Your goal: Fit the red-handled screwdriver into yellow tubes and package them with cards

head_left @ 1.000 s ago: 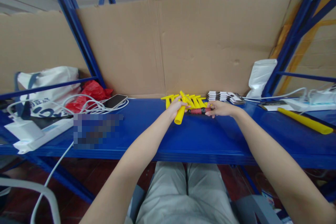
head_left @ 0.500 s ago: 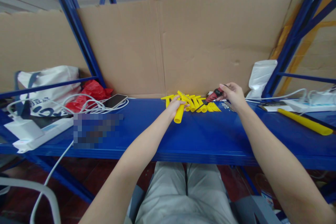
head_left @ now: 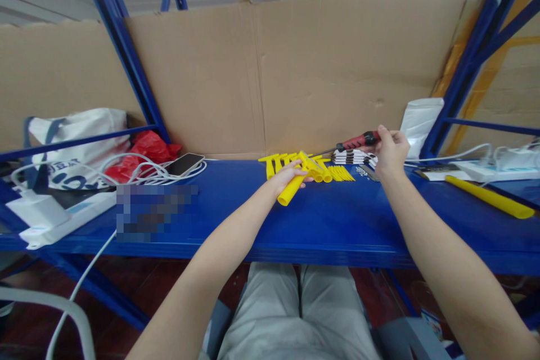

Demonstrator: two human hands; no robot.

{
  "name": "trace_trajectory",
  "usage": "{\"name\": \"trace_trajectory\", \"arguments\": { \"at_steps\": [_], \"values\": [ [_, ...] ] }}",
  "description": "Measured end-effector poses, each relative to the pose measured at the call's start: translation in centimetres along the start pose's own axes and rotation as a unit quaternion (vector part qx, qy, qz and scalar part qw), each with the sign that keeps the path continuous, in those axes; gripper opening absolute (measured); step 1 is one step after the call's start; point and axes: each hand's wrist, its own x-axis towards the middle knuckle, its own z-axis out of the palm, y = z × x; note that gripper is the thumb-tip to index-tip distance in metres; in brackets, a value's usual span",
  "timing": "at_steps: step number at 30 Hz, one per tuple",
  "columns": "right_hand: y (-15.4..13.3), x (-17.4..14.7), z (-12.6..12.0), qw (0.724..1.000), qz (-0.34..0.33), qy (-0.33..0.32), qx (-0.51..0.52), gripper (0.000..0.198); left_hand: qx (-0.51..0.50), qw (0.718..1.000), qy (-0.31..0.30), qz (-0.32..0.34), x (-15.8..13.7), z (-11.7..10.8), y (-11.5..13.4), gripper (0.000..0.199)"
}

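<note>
My left hand (head_left: pixel 287 176) is closed round a yellow plastic handle (head_left: pixel 290 192), a hollow tube whose round open end points toward me. My right hand (head_left: pixel 392 151) grips the end of a red and black screwdriver (head_left: pixel 358 141). The screwdriver lies nearly level, its thin shaft reaching left to the head of the yellow handle; whether the tip touches it I cannot tell. Behind my left hand lies a row of similar yellow T-shaped handles (head_left: pixel 270 167). Thin yellow pieces (head_left: pixel 341 174) and a stack of white and dark pieces (head_left: pixel 348 156) lie between my hands.
Small metal parts (head_left: pixel 361 171) lie below my right hand. A long yellow tube (head_left: pixel 489 197) and a white pouch (head_left: pixel 422 118) are at right. At left are a phone (head_left: pixel 185 163), white cables, a red bag (head_left: pixel 149 149) and a power strip (head_left: pixel 80 216). Cardboard (head_left: pixel 320 73) stands behind.
My right hand has moved right and slightly up, and the screwdriver has swung from a downward slant to nearly level. The yellow handle has tilted in my left hand, its open end shifting slightly toward me.
</note>
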Motion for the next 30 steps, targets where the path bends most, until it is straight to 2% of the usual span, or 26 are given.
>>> {"name": "trace_trajectory", "arguments": {
  "at_steps": [7,13,19,25,30],
  "values": [
    [0.0,0.0,-0.1,1.0,0.0,-0.018,0.004,0.041,0.011,1.0,-0.002,-0.007,-0.2,0.2,0.1,0.072],
    [-0.1,-0.2,0.1,1.0,-0.002,0.004,0.009,0.041,0.009,1.0,-0.024,-0.004,0.2,-0.1,-0.1,0.077],
    [-0.2,-0.4,0.5,0.997,-0.017,0.023,0.072,0.044,0.016,1.0,-0.022,-0.005,-0.1,0.1,0.1,0.073],
    [-1.1,-1.2,0.8,0.994,-0.065,-0.028,0.087,0.04,-0.001,1.0,-0.015,-0.002,-0.1,0.0,0.2,0.074],
    [-2.0,-2.0,1.0,0.99,-0.098,-0.086,0.058,0.035,0.002,1.0,0.016,0.006,0.1,-0.1,0.0,0.073]
  ]
}}
